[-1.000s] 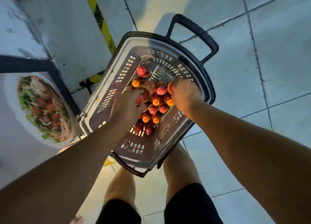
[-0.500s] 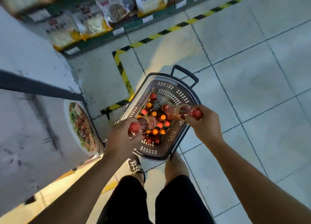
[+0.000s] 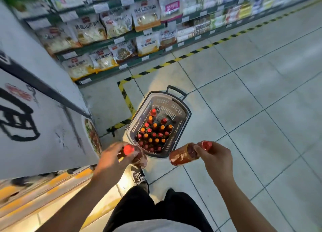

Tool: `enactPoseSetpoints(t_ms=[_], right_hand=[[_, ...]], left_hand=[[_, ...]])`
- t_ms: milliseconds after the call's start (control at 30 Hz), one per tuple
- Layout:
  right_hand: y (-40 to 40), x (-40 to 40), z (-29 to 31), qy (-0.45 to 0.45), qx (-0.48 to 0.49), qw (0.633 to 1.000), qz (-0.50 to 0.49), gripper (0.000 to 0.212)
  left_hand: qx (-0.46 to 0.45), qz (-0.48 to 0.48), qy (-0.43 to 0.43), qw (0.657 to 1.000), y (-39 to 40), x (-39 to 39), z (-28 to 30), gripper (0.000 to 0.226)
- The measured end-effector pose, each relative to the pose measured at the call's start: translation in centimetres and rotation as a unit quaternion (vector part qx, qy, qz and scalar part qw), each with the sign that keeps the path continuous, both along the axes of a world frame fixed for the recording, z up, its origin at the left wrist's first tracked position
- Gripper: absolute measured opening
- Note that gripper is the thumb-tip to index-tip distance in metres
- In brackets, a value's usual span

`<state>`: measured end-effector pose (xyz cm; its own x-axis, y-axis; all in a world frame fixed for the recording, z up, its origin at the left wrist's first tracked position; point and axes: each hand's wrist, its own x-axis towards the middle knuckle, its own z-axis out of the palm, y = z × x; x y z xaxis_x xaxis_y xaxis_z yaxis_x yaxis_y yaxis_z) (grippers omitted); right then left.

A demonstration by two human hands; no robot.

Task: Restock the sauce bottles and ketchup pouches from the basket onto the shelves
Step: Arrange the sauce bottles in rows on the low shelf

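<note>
A grey shopping basket (image 3: 181, 109) with a black handle stands on the tiled floor ahead of my feet. Inside it stand several sauce bottles (image 3: 153, 132) with red and orange caps. My left hand (image 3: 111, 160) grips one red-capped sauce bottle (image 3: 137, 156) near its neck, held above the basket's near left corner. My right hand (image 3: 216, 159) grips a second sauce bottle (image 3: 183, 156) by its neck, lying sideways with its base pointing left. No ketchup pouches show.
A white display panel (image 3: 40, 120) with black lettering and a food picture stands close on my left. Shelves (image 3: 122, 38) stocked with noodle packs run along the far side. Yellow-black floor tape (image 3: 191, 53) edges them. Open tiled floor (image 3: 261, 109) lies to the right.
Both hands have lifted a bottle each out of the basket and raised them toward me. My view has risen, so the basket looks smaller and the far shelves have come into sight.
</note>
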<state>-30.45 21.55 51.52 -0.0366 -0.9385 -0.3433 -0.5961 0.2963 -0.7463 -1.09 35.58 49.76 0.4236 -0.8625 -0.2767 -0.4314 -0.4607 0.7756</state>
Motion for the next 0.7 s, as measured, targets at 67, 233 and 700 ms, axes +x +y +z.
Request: enactPoseSetpoints(t_ms=[67, 233, 700], right_hand=[[1.6, -1.1, 0.6, -0.003, -0.013, 1.0, -0.002, 0.015], [5.7, -4.8, 0.8, 0.004, -0.033, 0.999, 0.006, 0.045], [23.3, -6.5, 1.0, 0.041, 0.001, 0.994, 0.097, 0.05]], left_hand=[[0.0, 0.017, 0.005, 1.0, 3.1, -1.2, 0.7, 0.02], [-0.025, 0.08, -0.017, 0.996, 10.8, -5.6, 2.2, 0.012], [-0.009, 0.266, -0.009, 0.964, 31.2, -9.3, 2.5, 0.026]])
